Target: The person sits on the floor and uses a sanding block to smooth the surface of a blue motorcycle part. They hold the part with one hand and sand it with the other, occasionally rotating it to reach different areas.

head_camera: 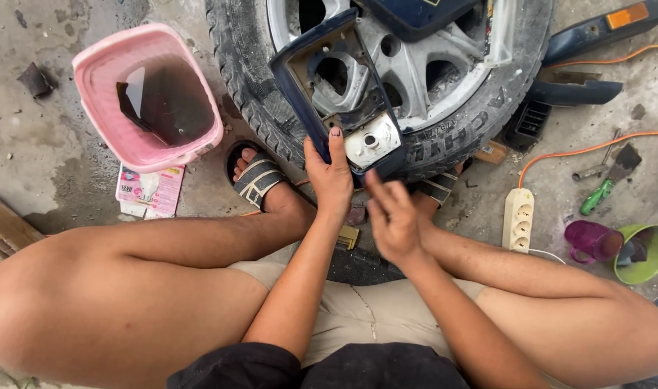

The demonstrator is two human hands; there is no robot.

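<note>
While left hand (330,173) grips mirror housing (336,94), right hand (392,216) open.

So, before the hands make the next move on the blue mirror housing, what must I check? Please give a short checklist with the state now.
1. Left hand grips the blue mirror housing at its lower end: ok.
2. Housing leans on the tyre for support: ok.
3. Right hand holds a tool: cannot tell, it is blurred.
4. White mount plate is uncovered and reachable: ok.
5. Orange cable is away from the hands: ok.
6. Pink tub is apart from the work: ok.
</note>
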